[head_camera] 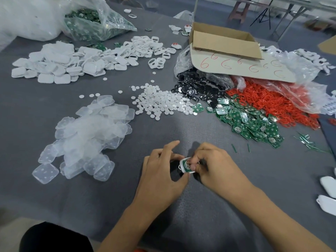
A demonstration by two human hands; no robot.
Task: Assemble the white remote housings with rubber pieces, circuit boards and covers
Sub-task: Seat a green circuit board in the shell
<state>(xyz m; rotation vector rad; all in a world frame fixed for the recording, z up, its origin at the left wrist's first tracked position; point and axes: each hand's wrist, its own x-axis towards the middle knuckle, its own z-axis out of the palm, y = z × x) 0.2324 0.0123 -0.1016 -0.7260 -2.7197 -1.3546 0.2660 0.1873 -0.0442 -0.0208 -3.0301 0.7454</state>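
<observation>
White remote housing point(181, 167) sat low over the grey desk point(127, 206), well nearer the person than the cardboard box point(223, 40) and a little left of it, held between both hands. A green circuit board point(185, 164) lay in its open face. The left hand point(161, 171) gripped the housing from the side away from the box's right end, thumb beneath and fingers curled over it, with the index finger lifted free. The right hand point(212, 168) met it from the other side, its curled fingers and thumb pinching the circuit board at the housing's edge.

Just in front of the box, under its marked flap, black pieces point(198, 86) spilled from a clear bag, with red rubber rings point(269, 104) beside them below the box's right end. A heap of loose green boards point(251, 122) lay nearer the person than those rings. White round discs point(160, 102) spread out in front of the box's left corner. Further left of the box lay white frames point(143, 48) and, beyond them, a pile of white shells point(54, 66). Translucent covers point(87, 139) were heaped well left of the box and closer to the person. A plastic bag point(94, 20) of green boards sat left of the box towards the desk's far edge.
</observation>
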